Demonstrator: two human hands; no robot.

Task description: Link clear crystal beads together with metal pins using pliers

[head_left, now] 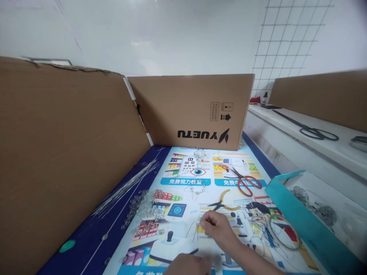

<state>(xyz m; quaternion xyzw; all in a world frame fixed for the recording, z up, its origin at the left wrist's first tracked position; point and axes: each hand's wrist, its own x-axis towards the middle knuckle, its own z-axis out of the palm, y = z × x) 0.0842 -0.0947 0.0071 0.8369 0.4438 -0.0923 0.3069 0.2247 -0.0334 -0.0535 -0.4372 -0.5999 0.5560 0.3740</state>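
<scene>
My right hand [216, 226] is closed in a pinch above the printed sheet. A thin bent wire [192, 228] shows beside its fingertips and seems to run into the pinch. My left hand [187, 265] is at the bottom edge, blurred and partly cut off, its fingers hard to make out. Just beyond my right hand lie pliers [222, 203] with yellow handles, jaws to the left. Clear beads [147, 208] are heaped to the left, and a small string of beads [197, 187] lies farther back.
Red-handled scissors [247, 184] lie at the back right. A teal box [312, 225] holds wire coils; a wire ring [284, 232] lies beside it. Straight wires [126, 187] are along the left. Cardboard panels [189, 110] stand behind and left. Large scissors [312, 130] rest on the white ledge.
</scene>
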